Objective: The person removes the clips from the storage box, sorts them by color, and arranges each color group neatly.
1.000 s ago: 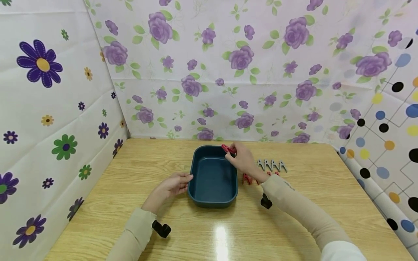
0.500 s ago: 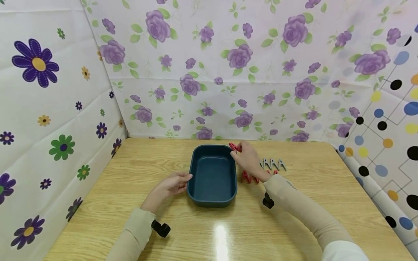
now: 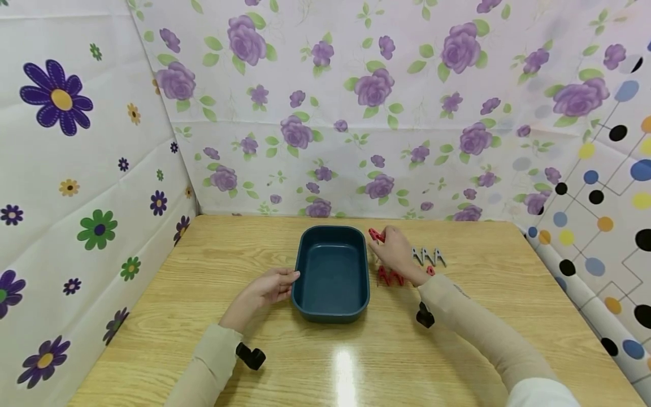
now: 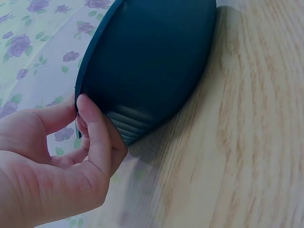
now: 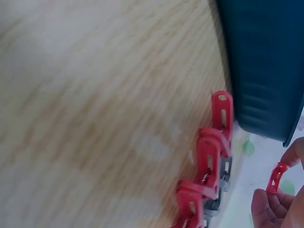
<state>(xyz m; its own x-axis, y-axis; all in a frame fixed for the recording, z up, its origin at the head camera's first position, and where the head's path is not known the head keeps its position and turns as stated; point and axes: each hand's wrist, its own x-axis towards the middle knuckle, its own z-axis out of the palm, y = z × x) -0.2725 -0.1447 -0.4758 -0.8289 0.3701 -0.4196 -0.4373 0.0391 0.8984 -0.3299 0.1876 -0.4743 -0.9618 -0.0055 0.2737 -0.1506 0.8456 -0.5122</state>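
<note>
My left hand (image 3: 267, 287) grips the left rim of a dark teal rectangular plastic basin (image 3: 330, 318), which stands upright with a bare inside. In the left wrist view, the thumb and bent fingers (image 4: 97, 137) pinch that rim. Just outside the basin's far right corner, my right hand (image 3: 398, 252) pinches a red clothespin (image 3: 376, 235) between thumb and fingers; the right wrist view shows this clothespin (image 5: 276, 177) at its right edge. Below the right hand, red clothespins (image 3: 383, 276) stand in a row on the table, partly hidden by the wrist.
Grey clothespins (image 3: 427, 256) form a second row behind the red ones, partly covered by the right hand. The wooden table (image 3: 488, 271) meets a flower-print cloth wall (image 3: 325, 164) at the back, with patterned cloth walls on both sides.
My right hand has moved right with the red clothespin, from over the basin's far right corner to outside its rim. The left hand keeps its grip and the basin stays put.
</note>
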